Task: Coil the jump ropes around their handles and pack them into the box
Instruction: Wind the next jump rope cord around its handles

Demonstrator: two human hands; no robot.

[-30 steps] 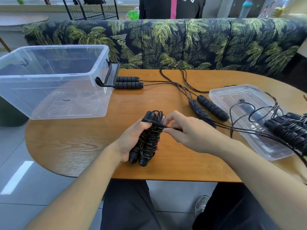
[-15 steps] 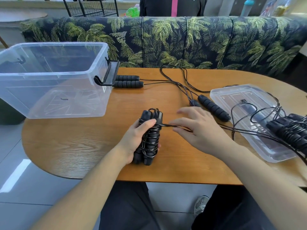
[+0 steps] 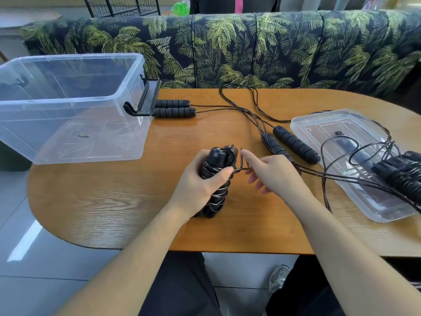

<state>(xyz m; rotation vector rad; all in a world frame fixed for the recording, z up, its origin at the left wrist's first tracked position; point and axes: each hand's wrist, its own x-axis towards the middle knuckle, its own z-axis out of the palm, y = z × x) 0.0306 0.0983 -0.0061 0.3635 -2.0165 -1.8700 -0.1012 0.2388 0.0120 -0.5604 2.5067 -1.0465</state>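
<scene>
Now coiled rope (image 3: pixel 216 179) within left fingers (image 3: pixel 224 173).

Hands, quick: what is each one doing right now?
Left hand: grips the coiled jump rope.
Right hand: pinches the rope's loose end, other fingers spread.

Table (image 3: pixel 95 201): wood-look top, visible grain, low sheen. Box (image 3: pixel 68 106): clear glossy plastic, smooth walls; its clip (image 3: pixel 142 102) black plastic. Lid (image 3: pixel 341 142): same clear plastic, shiny. Bundle (image 3: pixel 216 176): matt black foam-like handles, ribbed, wound with thin cord that glints, glossy coating. Loose handles (image 3: pixel 173 108): same matt ribbed black grip. Cords (image 3: pixel 255 115) across the table: smooth, shiny black. Sofa (image 3: pixel 273 51): woven cloth, matt, leaf print. Floor (image 3: pixel 22 247): glossy tile, reflective.
</scene>
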